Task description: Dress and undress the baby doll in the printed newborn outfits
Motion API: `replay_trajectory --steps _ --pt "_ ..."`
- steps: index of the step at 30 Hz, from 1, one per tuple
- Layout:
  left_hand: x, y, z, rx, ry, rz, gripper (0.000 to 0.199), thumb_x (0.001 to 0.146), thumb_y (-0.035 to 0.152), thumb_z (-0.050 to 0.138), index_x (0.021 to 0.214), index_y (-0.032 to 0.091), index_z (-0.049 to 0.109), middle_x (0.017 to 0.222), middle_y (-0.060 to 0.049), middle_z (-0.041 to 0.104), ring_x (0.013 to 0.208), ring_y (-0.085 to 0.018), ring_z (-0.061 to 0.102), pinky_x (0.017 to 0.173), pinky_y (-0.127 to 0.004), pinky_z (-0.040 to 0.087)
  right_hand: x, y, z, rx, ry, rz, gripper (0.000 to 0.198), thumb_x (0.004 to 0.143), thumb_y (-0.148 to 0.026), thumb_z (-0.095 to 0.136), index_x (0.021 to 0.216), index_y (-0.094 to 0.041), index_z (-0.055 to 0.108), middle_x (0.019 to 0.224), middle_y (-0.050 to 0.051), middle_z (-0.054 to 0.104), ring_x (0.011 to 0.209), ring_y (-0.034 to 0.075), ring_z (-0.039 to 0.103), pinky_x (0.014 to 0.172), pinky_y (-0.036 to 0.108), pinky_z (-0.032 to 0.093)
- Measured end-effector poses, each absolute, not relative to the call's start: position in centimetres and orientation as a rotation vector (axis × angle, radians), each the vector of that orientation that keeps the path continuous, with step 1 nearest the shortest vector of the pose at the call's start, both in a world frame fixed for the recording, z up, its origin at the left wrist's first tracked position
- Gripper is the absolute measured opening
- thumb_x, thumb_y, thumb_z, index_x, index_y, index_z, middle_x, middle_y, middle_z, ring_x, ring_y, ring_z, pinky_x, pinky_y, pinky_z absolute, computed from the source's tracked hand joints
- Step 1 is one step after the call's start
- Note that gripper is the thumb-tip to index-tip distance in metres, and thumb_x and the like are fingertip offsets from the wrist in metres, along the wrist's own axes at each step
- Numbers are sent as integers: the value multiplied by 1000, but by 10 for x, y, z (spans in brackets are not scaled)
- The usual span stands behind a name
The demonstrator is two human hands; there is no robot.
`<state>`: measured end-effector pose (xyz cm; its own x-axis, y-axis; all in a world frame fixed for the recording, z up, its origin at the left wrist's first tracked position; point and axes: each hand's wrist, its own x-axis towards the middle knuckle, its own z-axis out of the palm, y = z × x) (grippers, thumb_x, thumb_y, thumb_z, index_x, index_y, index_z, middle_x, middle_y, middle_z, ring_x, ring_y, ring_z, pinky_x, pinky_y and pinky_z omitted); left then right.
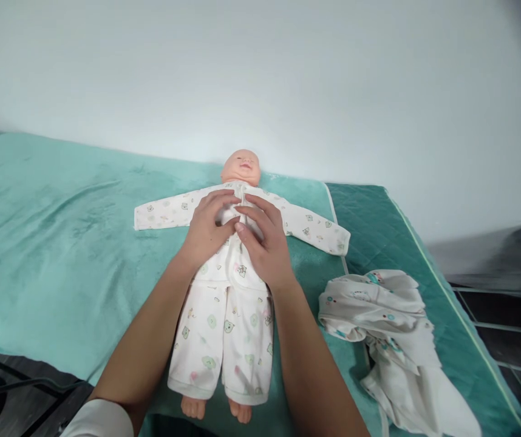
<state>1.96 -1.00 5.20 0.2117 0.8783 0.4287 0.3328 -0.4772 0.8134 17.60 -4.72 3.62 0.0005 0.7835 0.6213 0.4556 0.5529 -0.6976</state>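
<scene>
A baby doll [242,167] lies on its back, head toward the wall, its feet [194,406] pointing at me. It wears a white printed pajama top [317,227] with both sleeves spread wide, and matching pants [201,340]. My left hand [210,227] and my right hand [265,240] rest on the chest at the front opening of the top. Fingers of both hands are bent toward each other, thumbs and fingertips pinching along the middle seam. Whatever fastener sits between the fingertips is too small to make out.
A crumpled white printed baby garment [392,340] lies to the right on the bed. Under the doll spreads a green blanket [60,243], over a darker quilted cover [360,206]. A white wall [260,73] stands behind. Metal bars [506,328] show at the right.
</scene>
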Motion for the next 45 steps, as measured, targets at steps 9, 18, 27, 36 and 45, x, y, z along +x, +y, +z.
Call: replay_trajectory --steps 9,18,27,36,45 --pt "-15 -12 71 1988 833 776 13 92 38 70 96 27 75 165 -3 40 156 -33 34 92 -37 63 183 -52 43 -1160 -1516 479 26 98 -40 62 78 -24 64 126 7 63 119 26 60 103 49 50" --pt "-8 -16 72 1926 861 795 13 90 38 73 87 27 79 165 0 43 160 -33 26 102 -44 62 196 -51 45 -1147 -1626 666 20 95 -38 65 81 -24 67 139 6 61 119 26 60 82 40 54" --pt "-7 -17 70 1961 886 807 8 87 29 74 81 26 76 164 3 45 160 -31 26 116 -53 52 200 -51 47 -1077 -1678 739 18 95 -42 67 87 -27 70 143 4 58 135 28 54 113 52 46" --pt "-8 -14 69 1947 815 816 10 87 31 72 80 25 76 164 0 44 159 -34 28 95 -44 64 200 -51 48 -1108 -1671 782 18 92 -43 72 85 -27 71 146 3 57 138 29 52 116 54 45" --pt "-9 -14 72 1878 777 823 10 88 32 73 82 26 78 164 0 44 158 -34 31 92 -41 65 200 -50 48 -1123 -1665 780 18 92 -42 71 84 -27 71 145 4 58 137 29 54 113 52 47"
